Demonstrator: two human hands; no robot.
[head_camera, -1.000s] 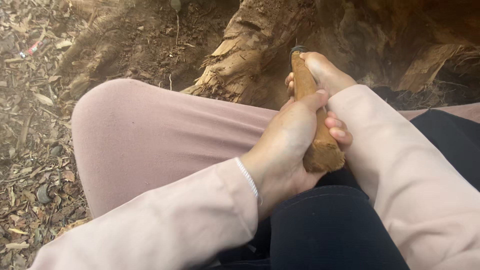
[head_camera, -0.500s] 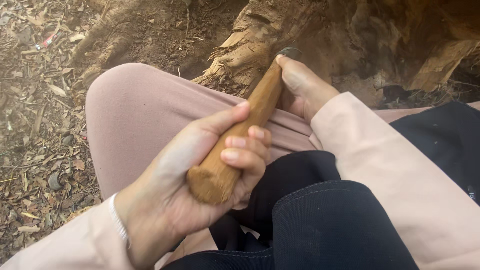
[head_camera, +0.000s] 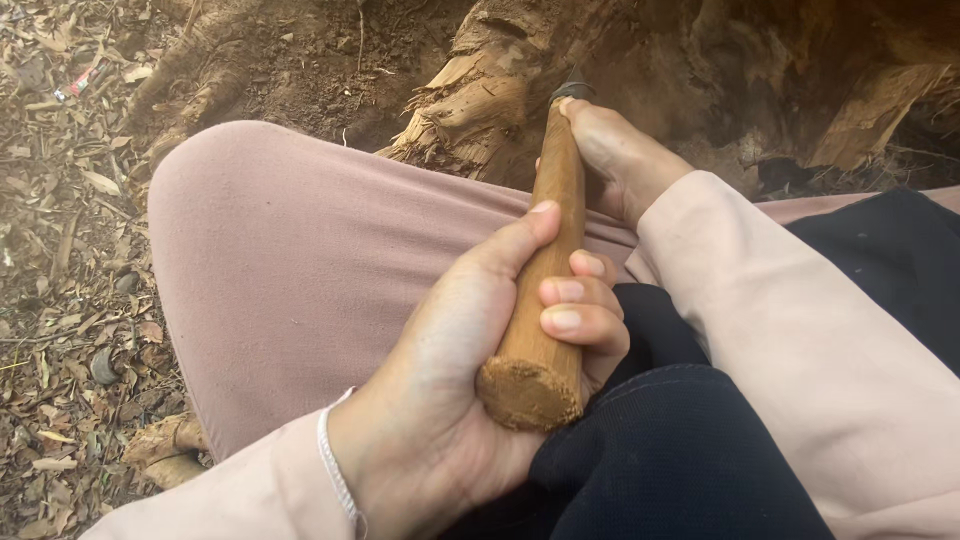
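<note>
A round brown wooden handle (head_camera: 548, 280) with a frayed butt end lies across my lap, pointing away from me. My left hand (head_camera: 470, 370) is wrapped around its near end, thumb lying along the wood, a thin white band on the wrist. My right hand (head_camera: 615, 160) grips the far end, where a small dark metal tip (head_camera: 575, 88) shows above the fingers. Both arms are in pale pink sleeves. My bent knee in pink trousers (head_camera: 290, 260) lies under the left hand, and dark fabric (head_camera: 690, 440) covers my lap.
A torn, fibrous tree stump (head_camera: 480, 105) with exposed roots rises just beyond the tool's tip. Bare soil (head_camera: 320, 60) lies left of it. Dry leaves and wood chips (head_camera: 60, 300) cover the ground at the left, with a small red wrapper (head_camera: 78, 80).
My left hand slid from the middle of the handle down to its butt end and turned palm-up. The handle tilted from upright to a lower slant, tip toward the stump.
</note>
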